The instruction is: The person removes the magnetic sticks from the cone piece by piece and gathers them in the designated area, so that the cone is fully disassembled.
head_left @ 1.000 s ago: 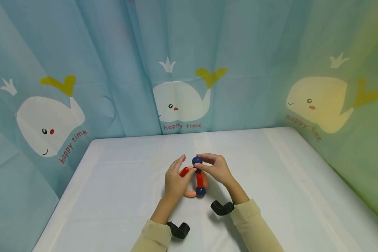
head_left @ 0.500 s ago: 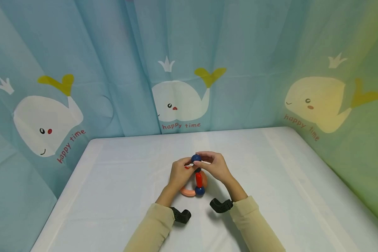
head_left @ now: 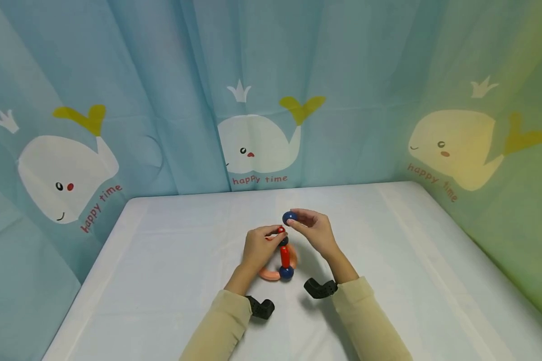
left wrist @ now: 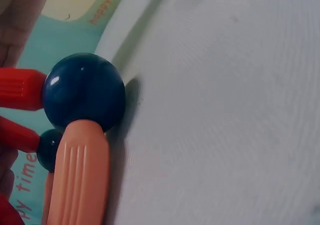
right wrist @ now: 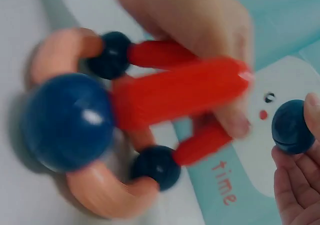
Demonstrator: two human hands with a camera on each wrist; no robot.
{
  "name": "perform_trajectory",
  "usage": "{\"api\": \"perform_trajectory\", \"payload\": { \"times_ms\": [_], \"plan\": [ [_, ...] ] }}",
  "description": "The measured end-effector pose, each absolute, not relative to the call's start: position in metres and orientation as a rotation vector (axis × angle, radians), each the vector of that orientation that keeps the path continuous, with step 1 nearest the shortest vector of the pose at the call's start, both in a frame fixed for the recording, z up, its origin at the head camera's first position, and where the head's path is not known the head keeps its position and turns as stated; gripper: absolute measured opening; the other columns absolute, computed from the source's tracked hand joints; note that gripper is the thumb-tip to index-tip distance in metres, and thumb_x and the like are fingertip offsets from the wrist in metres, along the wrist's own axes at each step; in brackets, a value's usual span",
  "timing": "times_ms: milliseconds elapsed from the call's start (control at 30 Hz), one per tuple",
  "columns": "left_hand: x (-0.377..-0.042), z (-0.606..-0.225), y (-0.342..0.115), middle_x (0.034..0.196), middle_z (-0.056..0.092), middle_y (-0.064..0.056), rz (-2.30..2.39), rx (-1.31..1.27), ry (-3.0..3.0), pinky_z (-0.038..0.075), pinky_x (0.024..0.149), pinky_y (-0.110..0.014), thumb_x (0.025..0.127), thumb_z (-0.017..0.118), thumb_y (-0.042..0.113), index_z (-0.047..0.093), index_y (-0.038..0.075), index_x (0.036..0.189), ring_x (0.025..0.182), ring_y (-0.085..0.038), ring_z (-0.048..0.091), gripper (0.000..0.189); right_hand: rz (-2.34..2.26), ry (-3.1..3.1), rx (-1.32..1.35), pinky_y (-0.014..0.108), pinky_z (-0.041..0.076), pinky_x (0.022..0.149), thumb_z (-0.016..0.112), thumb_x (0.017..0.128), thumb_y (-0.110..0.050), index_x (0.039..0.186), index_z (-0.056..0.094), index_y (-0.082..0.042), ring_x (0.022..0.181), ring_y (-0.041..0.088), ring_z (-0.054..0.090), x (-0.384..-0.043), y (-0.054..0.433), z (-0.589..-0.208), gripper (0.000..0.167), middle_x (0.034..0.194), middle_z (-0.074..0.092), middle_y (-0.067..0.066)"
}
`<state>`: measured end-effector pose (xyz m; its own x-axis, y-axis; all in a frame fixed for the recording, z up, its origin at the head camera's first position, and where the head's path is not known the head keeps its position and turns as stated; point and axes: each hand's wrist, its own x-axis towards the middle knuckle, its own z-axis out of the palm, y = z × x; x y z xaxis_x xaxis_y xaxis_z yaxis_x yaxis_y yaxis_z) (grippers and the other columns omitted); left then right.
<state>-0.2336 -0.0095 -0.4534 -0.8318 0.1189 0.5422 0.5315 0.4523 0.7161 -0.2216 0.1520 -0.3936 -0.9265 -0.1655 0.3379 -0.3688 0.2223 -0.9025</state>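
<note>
One blue ball (head_left: 290, 218) pinched in right hand (head_left: 313, 231), apart from tips of red rods (right wrist: 180, 91). Left hand (head_left: 259, 249) pinches rods; long axes rise from orange ring (head_left: 269, 274), midway between left and right edges of worktop (head_left: 185, 250).

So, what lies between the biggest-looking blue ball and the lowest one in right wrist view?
A curved orange piece arcs from the biggest-looking ball to the lowest ball, in the right wrist view.

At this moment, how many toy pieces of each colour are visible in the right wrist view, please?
Blue balls: 4, one held by the right hand
Red rods: 3
Orange curved pieces: 3, one mostly hidden
Total: 10
</note>
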Motion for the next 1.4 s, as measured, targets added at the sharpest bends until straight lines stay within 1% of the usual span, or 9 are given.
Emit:
{"api": "perform_trajectory", "payload": {
  "times_ms": [100,167,267,400,567,867,1167,1267,1400],
  "plan": [
    [-0.233,-0.452,-0.012,0.084,0.07,-0.001,-1.364,-0.513,-2.289,0.052,0.072,-0.029,0.078,0.075,0.02,0.074,0.005,0.093,0.081,-0.016,0.065,0.021,1.782,-2.327,0.487,0.031,0.049,0.082,0.068,0.083,-0.008,0.114,0.059,0.01,0.097,0.033,0.061,-0.233,0.16,-0.403,0.036,0.104,0.063,0.023],
    [-0.233,-0.452,-0.012,0.084,0.07,-0.002,-1.368,-0.508,-2.297,0.052,0.072,-0.029,0.078,0.075,0.02,0.074,0.006,0.093,0.081,-0.017,0.065,0.021,1.76,-2.358,0.481,0.033,0.048,0.084,0.069,0.083,-0.012,0.115,0.06,0.008,0.099,0.031,0.06,-0.241,0.164,-0.411,0.039,0.106,0.063,0.021],
    [-0.233,-0.452,-0.011,0.086,0.07,-0.002,-1.367,-0.519,-2.315,0.052,0.072,-0.029,0.079,0.074,0.02,0.074,0.006,0.095,0.083,-0.017,0.065,0.022,1.709,-2.416,0.439,0.036,0.049,0.084,0.07,0.082,-0.015,0.114,0.06,0.007,0.099,0.031,0.06,-0.252,0.171,-0.419,0.04,0.107,0.063,0.021],
    [-0.232,-0.451,-0.01,0.086,0.07,-0.002,-1.357,-0.519,-2.321,0.052,0.071,-0.028,0.079,0.074,0.018,0.074,0.005,0.096,0.083,-0.017,0.065,0.022,1.681,-2.5,0.391,0.035,0.05,0.081,0.071,0.081,-0.013,0.113,0.06,0.009,0.097,0.032,0.061,-0.265,0.179,-0.428,0.04,0.107,0.062,0.023],
    [-0.231,-0.45,-0.009,0.087,0.07,-0.002,-1.329,-0.504,-2.33,0.052,0.072,-0.027,0.08,0.073,0.022,0.073,0.007,0.097,0.083,-0.016,0.065,0.023,1.555,-2.598,0.362,0.04,0.047,0.086,0.071,0.081,-0.011,0.113,0.06,0.01,0.101,0.035,0.058,-0.275,0.189,-0.434,0.04,0.11,0.06,0.024],
    [-0.228,-0.454,-0.006,0.091,0.069,-0.003,-1.307,-0.443,-2.372,0.051,0.071,-0.026,0.081,0.071,0.024,0.072,0.006,0.101,0.084,-0.017,0.064,0.027,1.475,-2.707,0.253,0.042,0.043,0.091,0.069,0.081,-0.007,0.115,0.059,0.01,0.107,0.036,0.054,-0.282,0.205,-0.444,0.039,0.115,0.057,0.025],
    [-0.225,-0.451,-0.007,0.091,0.069,-0.004,-1.266,-0.444,-2.401,0.051,0.07,-0.027,0.081,0.071,0.024,0.072,0.006,0.102,0.082,-0.018,0.064,0.028,1.343,-2.848,0.245,0.042,0.045,0.088,0.069,0.081,-0.006,0.115,0.06,0.008,0.105,0.035,0.055,-0.288,0.209,-0.448,0.038,0.116,0.057,0.024],
    [-0.224,-0.448,-0.009,0.095,0.069,-0.004,-1.185,-0.44,-2.454,0.051,0.074,-0.028,0.082,0.07,0.028,0.071,0.008,0.105,0.086,-0.018,0.064,0.031,1.298,-2.867,0.25,0.043,0.045,0.088,0.07,0.08,-0.008,0.115,0.06,0.007,0.105,0.035,0.055,-0.289,0.209,-0.449,0.039,0.116,0.058,0.024],
    [-0.219,-0.444,-0.012,0.106,0.066,-0.006,-1.122,-0.395,-2.517,0.048,0.083,-0.033,0.082,0.07,0.032,0.068,0.009,0.112,0.099,-0.019,0.061,0.038,1.287,-2.862,0.27,0.044,0.043,0.09,0.069,0.08,-0.006,0.117,0.058,0.008,0.107,0.037,0.053,-0.29,0.209,-0.448,0.041,0.118,0.056,0.024]
  ]
}}
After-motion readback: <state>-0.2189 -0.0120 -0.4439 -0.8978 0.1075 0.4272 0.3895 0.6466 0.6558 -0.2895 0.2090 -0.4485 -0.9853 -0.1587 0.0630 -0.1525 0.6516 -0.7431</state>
